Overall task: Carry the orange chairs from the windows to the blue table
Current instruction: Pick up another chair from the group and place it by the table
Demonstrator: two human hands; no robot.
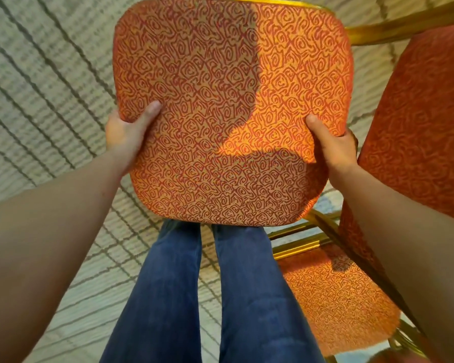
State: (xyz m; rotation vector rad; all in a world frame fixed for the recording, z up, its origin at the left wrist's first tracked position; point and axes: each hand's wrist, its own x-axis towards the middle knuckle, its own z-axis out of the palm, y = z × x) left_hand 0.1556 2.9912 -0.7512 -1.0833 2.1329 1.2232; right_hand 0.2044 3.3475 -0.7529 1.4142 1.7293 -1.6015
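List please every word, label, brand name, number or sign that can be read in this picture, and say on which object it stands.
None: no readable text shows anywhere in this view.
The chair seat held by the left hand and the right hand carries only a woven swirl pattern, no letters.
The second chair has the same pattern and a plain gold frame.
The carpet shows only lines; the jeans show no tag.

We see our left hand [126,132] and right hand [333,145] gripping opposite edges of an orange swirl-patterned padded chair seat [228,106], held above blue-jeaned legs [207,297] and pale lined carpet [37,87], beside another gold-framed orange chair [338,292].
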